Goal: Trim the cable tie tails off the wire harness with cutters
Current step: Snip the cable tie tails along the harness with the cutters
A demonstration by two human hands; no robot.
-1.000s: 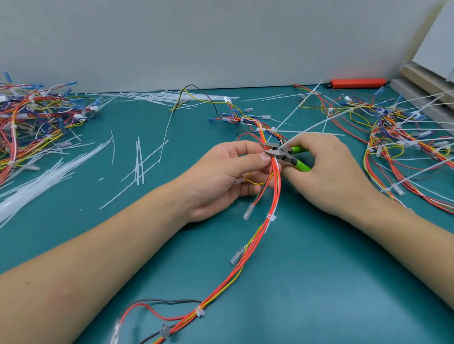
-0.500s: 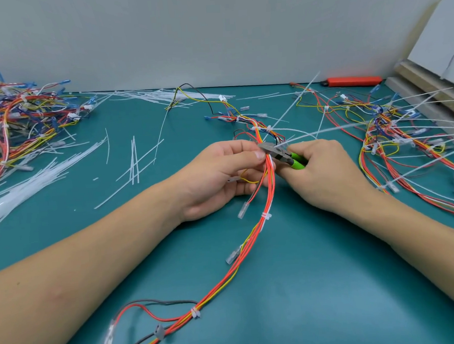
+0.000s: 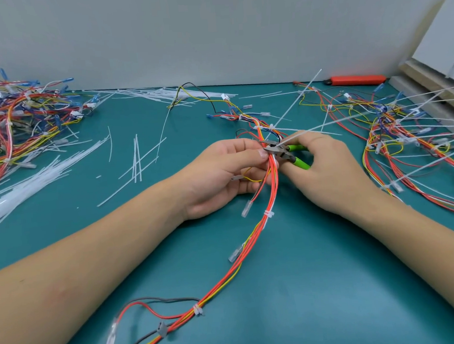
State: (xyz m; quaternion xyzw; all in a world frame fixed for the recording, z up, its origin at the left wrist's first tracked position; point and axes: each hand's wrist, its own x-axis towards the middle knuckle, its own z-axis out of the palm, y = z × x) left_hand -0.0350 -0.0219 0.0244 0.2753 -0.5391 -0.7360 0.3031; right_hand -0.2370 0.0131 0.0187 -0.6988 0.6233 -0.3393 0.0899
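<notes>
A wire harness (image 3: 261,225) of red, orange and yellow wires runs from the mat's near edge up to the middle. My left hand (image 3: 221,177) pinches the bundle near its top. My right hand (image 3: 327,171) grips green-handled cutters (image 3: 286,153). Their metal jaws sit at a white cable tie tail (image 3: 313,128) that sticks out up and to the right from the bundle. Two short tie heads (image 3: 269,214) lower on the harness have no tails.
A tangled pile of harnesses (image 3: 18,126) lies at the far left, with loose white ties (image 3: 35,181) beside it. Another harness (image 3: 410,139) with long tie tails spreads at the right. An orange tool (image 3: 356,80) lies at the back. The mat (image 3: 307,286) is teal.
The cutter jaws have shifted slightly along the bundle and now close in on the long tie tail. Both hands stay in nearly the same place.
</notes>
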